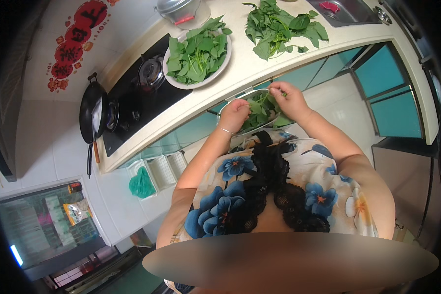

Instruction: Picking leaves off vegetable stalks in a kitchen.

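In front of my waist is a light-rimmed container point(259, 129) with loose leafy greens point(259, 117) in it. My right hand point(289, 101) is above its far right side, thumb and fingers pinched on a thin green stem point(266, 96). Over the left rim, my left hand point(235, 114) has its fingers curled in beside the leaves; whether a piece is between its fingertips is hidden. A thin bracelet point(226, 131) circles my left wrist.
On the counter point(239, 70), a white basin point(226, 64) heaped with greens overlaps the black gas hob point(132, 99). Another pile of greens point(279, 31) lies near the sink point(347, 13). A lidded metal pot point(185, 11) and a black wok point(92, 110) with a spatula stand by the wall.
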Tool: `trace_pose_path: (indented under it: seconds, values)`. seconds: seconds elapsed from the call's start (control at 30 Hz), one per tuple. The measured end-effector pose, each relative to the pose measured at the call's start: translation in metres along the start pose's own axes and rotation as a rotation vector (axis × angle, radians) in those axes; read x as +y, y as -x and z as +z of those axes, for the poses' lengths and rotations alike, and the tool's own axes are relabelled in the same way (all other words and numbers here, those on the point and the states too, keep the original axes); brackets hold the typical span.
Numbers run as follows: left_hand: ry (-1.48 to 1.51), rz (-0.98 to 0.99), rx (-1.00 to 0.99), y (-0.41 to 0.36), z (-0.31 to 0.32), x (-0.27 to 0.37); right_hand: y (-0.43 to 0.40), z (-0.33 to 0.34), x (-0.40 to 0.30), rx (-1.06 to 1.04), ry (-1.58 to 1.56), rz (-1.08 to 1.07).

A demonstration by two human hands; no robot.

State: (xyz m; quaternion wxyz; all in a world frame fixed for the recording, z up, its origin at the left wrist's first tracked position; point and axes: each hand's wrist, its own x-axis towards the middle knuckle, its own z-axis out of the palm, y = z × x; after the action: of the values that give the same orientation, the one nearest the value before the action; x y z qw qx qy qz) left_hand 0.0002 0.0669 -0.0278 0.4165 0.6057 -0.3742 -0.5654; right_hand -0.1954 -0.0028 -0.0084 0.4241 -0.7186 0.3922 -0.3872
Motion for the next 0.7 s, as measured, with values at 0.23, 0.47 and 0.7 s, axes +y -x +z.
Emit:
trace_pose_path:
  seconds: [0.23,0.47,0.7]
  values:
    - [-0.26,0.05,0.109,-0.01,-0.039,-0.049,0.001,-0.019,0.029,0.106,-0.101,0.166]
    - [-0.74,0.036,0.151,-0.017,-0.048,-0.042,0.003,-0.029,0.042,0.071,-0.11,0.252]
    - [-0.776,0.016,0.129,-0.032,-0.053,-0.052,0.01,-0.021,0.043,0.0,-0.087,0.241]
